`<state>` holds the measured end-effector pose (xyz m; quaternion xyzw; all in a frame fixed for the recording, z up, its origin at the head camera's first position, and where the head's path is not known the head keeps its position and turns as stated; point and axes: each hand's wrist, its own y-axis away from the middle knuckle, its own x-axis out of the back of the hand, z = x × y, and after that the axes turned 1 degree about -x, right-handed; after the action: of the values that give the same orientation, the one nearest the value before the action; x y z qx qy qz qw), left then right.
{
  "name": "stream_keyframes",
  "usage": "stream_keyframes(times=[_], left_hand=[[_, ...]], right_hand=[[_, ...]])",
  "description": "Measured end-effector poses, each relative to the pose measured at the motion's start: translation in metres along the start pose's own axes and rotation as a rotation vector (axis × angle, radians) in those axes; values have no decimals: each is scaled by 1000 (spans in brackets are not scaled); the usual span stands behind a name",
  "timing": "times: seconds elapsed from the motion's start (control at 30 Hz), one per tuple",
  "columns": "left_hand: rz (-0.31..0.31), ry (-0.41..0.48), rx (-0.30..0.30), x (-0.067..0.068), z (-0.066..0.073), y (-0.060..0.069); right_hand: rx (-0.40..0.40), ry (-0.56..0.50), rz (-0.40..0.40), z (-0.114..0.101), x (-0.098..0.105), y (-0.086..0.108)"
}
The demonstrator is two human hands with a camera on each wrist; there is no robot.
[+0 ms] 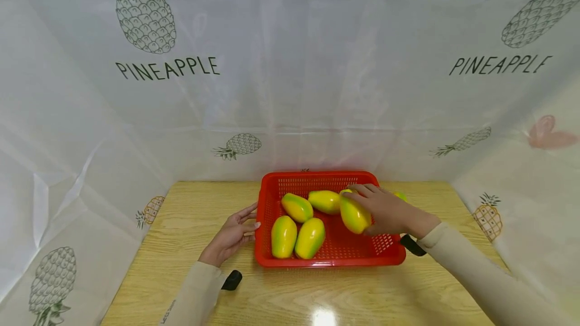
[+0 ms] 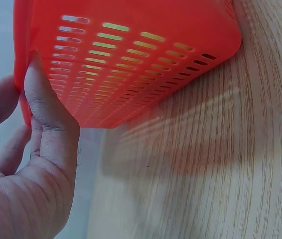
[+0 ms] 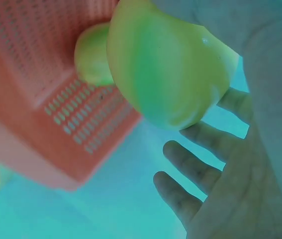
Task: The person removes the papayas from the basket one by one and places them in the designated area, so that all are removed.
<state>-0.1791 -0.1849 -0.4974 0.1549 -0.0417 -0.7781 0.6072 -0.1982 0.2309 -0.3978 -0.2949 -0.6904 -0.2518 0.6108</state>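
Over the right part of a red plastic basket (image 1: 333, 262), my right hand (image 1: 385, 210) holds a yellow-green mango (image 1: 354, 214) between thumb and fingers. In the right wrist view that mango (image 3: 165, 64) is large, with several fingers spread below it. Several other mangoes (image 1: 283, 238) lie inside, mostly toward the left. My left hand (image 1: 233, 235) touches the basket's left rim from outside, its fingers fairly straight. Seen from the left wrist, the thumb (image 2: 41, 94) rests against the slotted basket wall (image 2: 131, 55).
A wooden table (image 1: 181, 245) carries the basket near its back edge. Behind and at the sides hangs a white sheet (image 1: 308, 89) printed with pineapples. Another yellow-green fruit (image 1: 401, 195) shows partly behind my right hand, outside the basket. Black mounts (image 1: 232, 280) sit at both wrists.
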Motion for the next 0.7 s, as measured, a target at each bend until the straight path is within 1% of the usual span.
stream_keyframes(times=[0.23,0.4,0.6,0.7], left_hand=[[0,-6,3,2,-1,-2],[-4,-12,0,2,-1,-2],[-22,-18,-11,1,0,-1],[-21,-16,-7,1,0,-1]], right_hand=[[-26,-13,95,15,14,18],[-65,-22,138,27,21,33],[-93,-17,219,46,20,53],[-119,-13,239,57,19,61]])
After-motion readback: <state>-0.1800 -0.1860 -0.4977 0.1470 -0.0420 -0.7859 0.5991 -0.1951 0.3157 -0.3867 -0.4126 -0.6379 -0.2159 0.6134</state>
